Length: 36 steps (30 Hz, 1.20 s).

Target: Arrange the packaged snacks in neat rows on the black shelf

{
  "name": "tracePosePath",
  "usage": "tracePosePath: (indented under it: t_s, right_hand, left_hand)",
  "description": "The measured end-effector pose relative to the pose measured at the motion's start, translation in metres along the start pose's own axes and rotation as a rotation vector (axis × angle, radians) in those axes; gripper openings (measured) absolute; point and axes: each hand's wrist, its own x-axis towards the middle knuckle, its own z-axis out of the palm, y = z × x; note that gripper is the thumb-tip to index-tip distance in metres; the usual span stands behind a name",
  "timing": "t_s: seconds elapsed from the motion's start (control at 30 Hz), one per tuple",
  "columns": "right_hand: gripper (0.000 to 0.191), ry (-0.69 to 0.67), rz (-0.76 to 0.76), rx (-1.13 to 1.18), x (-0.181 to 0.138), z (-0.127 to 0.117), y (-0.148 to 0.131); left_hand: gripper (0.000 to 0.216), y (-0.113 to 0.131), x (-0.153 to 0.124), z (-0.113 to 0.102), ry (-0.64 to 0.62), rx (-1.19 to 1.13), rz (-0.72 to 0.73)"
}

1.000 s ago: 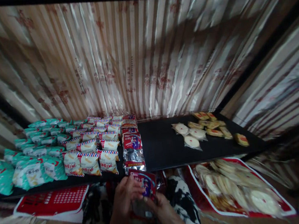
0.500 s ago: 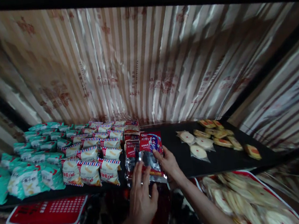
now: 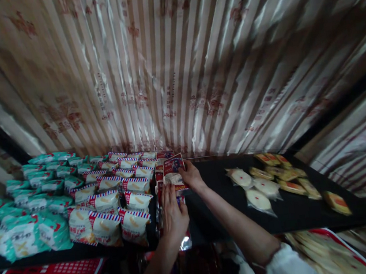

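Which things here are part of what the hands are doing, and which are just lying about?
In hand: right hand, the red packet it holds, left hand on the row of red packets.
Lying about: teal packets, striped white packets, round cakes, yellow packets.

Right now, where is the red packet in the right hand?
Head view, centre: the red packet sits in the right hand at the back of the black shelf, beside the striped white packets on its left.

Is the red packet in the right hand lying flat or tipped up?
Tipped up: the right hand grips the red packet by its side, printed face tilted toward the camera.
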Motion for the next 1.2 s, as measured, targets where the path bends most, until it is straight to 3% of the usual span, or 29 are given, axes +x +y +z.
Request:
tracePosePath:
  t_s: [0.4,0.67,1.0,1.2]
  right_hand:
    - [0.046,-0.060,0.015,-0.128,0.024,0.015,-0.018]
    - [0.035,-0.107,0.016,-0.290,0.020,0.022,-0.012]
    - [0.033,-0.059,-0.225,-0.397,0.024,0.039,0.000]
    - [0.037,-0.043,-0.182,-0.397,0.029,0.047,0.000]
  left_hand:
    - [0.050,-0.006,0.038,0.000,0.035,-0.016,-0.113]
    - [0.049,-0.013,0.037,0.002,0.051,-0.024,-0.111]
    - [0.046,-0.019,0.033,0.008,0.079,0.053,-0.056]
    - [0.043,-0.019,0.031,0.008,0.081,0.104,-0.026]
